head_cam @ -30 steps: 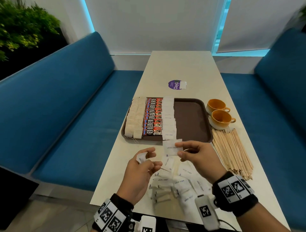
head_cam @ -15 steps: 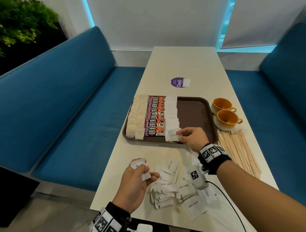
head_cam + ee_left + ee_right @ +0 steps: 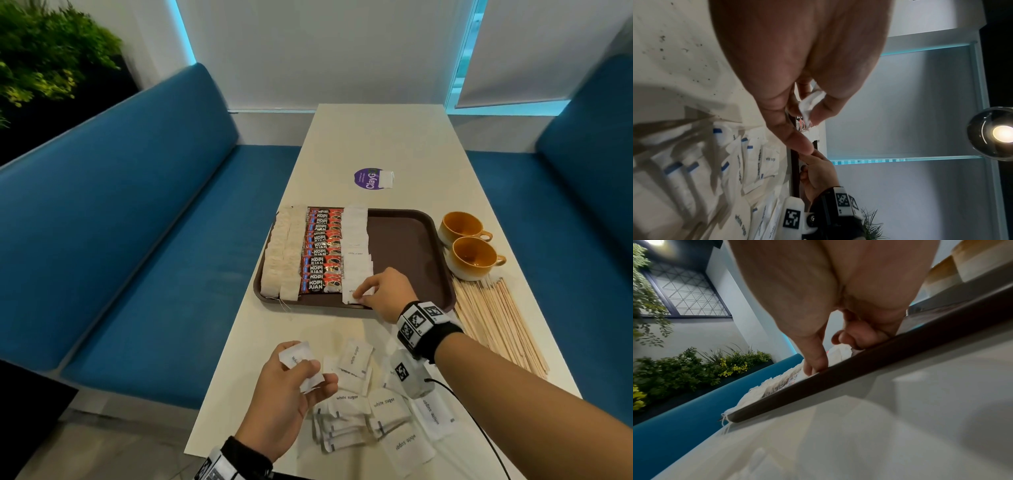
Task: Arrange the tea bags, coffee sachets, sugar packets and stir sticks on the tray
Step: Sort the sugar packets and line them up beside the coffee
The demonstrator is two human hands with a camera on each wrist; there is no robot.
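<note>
Right hand [image 3: 385, 294] pinches a sugar packet [image 3: 352, 295] at the near end of the tray [image 3: 411, 246] row; left hand [image 3: 291, 394] grips packets [image 3: 299, 359] above the bench [image 3: 376, 144] pile [image 3: 380, 411].

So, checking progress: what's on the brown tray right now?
On the tray: tea bags, coffee sachets, sugar packets. The right hand covers the row's near end.

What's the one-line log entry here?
right hand: placing sugar packet | tray | left hand: holding packets | stir sticks: off tray
</note>
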